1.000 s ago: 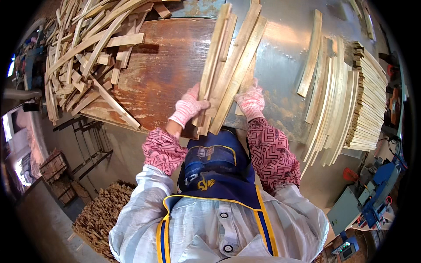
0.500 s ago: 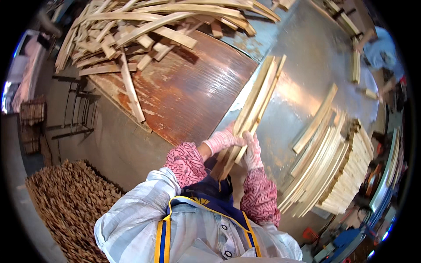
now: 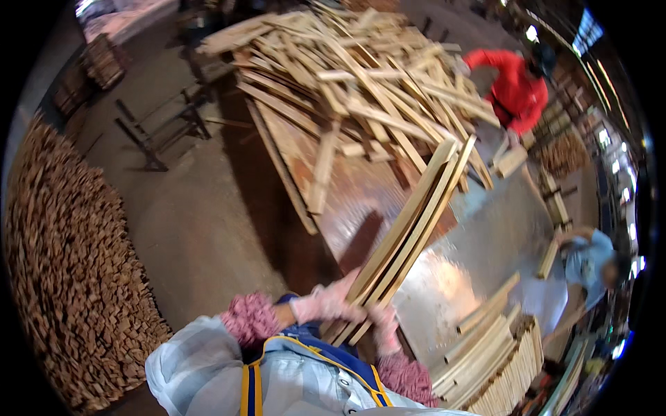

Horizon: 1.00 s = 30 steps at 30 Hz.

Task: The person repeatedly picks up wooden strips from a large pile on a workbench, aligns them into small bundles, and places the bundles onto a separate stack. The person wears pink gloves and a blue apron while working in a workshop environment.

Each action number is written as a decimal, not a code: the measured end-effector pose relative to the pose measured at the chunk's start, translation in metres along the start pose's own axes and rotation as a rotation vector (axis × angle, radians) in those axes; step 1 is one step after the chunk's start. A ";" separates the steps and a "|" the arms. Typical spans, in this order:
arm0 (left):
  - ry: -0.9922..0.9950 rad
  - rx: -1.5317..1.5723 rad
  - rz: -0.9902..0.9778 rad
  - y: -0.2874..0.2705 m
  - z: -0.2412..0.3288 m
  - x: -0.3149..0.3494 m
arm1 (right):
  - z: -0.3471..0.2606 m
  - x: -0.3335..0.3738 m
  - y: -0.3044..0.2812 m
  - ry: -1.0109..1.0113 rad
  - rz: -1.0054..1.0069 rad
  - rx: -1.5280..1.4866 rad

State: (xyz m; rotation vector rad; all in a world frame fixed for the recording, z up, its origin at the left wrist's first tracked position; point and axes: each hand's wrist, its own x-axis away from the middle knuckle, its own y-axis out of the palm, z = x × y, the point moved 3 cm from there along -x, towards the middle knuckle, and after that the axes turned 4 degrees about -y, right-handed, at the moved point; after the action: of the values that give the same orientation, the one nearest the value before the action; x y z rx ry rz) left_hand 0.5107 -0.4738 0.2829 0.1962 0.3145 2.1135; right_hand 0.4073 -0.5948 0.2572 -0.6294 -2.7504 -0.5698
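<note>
Several long wooden slats (image 3: pixel 409 225) are bundled between my two gloved hands, tilted up and away to the right over the table. My left hand (image 3: pixel 331 299), in a pale pink glove, is closed round the lower part of the bundle from the left. On the other side my right hand (image 3: pixel 383 327) grips the same slats near their lower end. The near ends of the slats reach down toward my apron (image 3: pixel 305 340). Fingers on the far side of the wood are hidden.
A loose heap of slats (image 3: pixel 374 90) covers the far table. Stacked slats (image 3: pixel 485 360) lie at the near right of the metal tabletop (image 3: pixel 444 277). A large wood pile (image 3: pixel 76 277) stands left, by a metal frame (image 3: pixel 163 132). Co-workers in red (image 3: pixel 517 90) and light blue (image 3: pixel 590 267) stand right.
My view has swung left, bringing the heap, the left wood pile and the red-clad co-worker more into sight. Both hands still hold the slats, now raised closer to me.
</note>
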 end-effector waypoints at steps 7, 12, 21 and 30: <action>-0.017 0.161 0.565 -0.109 -0.094 0.206 | 0.107 0.051 0.209 0.179 -0.426 0.133; 0.122 0.061 1.065 -0.185 -0.076 0.331 | 0.131 0.075 0.362 0.158 -0.900 0.260; 0.811 -0.164 1.566 -0.206 0.140 0.588 | 0.180 0.186 0.660 0.165 -1.754 0.181; 0.510 -0.795 2.226 -0.297 0.355 0.758 | 0.136 0.296 0.956 -0.484 -2.077 -0.094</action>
State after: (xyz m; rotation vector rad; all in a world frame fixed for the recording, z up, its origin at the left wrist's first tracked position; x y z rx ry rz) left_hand 0.4404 0.3718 0.5450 -0.9533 -1.0455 4.1356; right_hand 0.5695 0.3622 0.5365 2.5914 -2.5964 -0.7871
